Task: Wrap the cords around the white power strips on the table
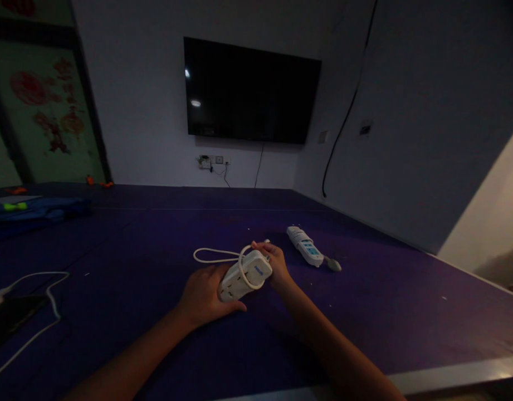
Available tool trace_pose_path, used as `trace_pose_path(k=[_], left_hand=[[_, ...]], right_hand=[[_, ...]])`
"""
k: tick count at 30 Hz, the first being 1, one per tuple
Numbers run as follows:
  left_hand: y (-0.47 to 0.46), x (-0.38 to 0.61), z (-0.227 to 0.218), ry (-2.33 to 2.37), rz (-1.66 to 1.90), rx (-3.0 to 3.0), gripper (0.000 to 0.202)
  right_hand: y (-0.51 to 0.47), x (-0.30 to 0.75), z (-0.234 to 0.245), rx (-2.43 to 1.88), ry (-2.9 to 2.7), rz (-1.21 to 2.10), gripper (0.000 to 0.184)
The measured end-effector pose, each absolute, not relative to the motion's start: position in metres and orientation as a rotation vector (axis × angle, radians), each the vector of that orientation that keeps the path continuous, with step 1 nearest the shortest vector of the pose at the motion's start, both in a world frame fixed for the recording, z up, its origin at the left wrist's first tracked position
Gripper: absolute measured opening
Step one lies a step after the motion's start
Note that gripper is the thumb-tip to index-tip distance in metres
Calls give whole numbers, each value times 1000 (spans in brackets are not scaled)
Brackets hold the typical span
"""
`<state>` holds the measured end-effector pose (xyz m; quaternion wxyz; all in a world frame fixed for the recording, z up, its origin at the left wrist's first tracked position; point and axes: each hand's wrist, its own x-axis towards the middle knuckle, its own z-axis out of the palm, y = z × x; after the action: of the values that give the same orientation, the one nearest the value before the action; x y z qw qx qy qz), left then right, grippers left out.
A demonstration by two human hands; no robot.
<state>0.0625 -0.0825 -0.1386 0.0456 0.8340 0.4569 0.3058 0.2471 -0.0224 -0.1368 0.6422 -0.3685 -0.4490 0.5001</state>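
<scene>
A white power strip (244, 275) lies on the purple table (365, 301) in front of me, with its white cord (216, 256) looped once around its body and trailing off to the left. My left hand (204, 298) grips the near end of the strip, fingers curled under it. At the far end my right hand (273, 264) is closed on the cord, pinching it beside the strip.
A second white power strip (305, 246) with blue sockets lies just right of my hands, a grey plug (333, 265) at its end. Another white cable (39, 289) and a dark flat object (9, 317) sit at the left edge. A dark TV (250, 92) hangs on the wall.
</scene>
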Motion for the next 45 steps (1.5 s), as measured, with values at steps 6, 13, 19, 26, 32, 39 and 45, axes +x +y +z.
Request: trace_pose_path(k=[6, 13, 19, 26, 32, 39, 45], left_hand=[[-91, 71, -136, 1666, 895, 2492, 79], [-92, 69, -135, 1691, 881, 2436, 70], [-91, 67, -135, 1626, 847, 2473, 69], [-88, 64, -137, 1633, 927, 2436, 65], [-88, 63, -137, 1530, 1091, 2270, 56], [-77, 57, -141, 1535, 1321, 1986, 51], [-61, 43, -137, 1654, 1458, 1746, 51]], right_hand=[[-25, 241, -138, -846, -1049, 1097, 36], [-25, 239, -139, -847, -1058, 1088, 37], [-22, 238, -143, -849, -1148, 1057, 36], [-23, 240, -140, -892, -1267, 900, 32], [-20, 244, -143, -849, -1581, 653, 23], [-13, 246, -161, -916, -1849, 571, 33], [-23, 241, -153, -1012, -2050, 492, 29]])
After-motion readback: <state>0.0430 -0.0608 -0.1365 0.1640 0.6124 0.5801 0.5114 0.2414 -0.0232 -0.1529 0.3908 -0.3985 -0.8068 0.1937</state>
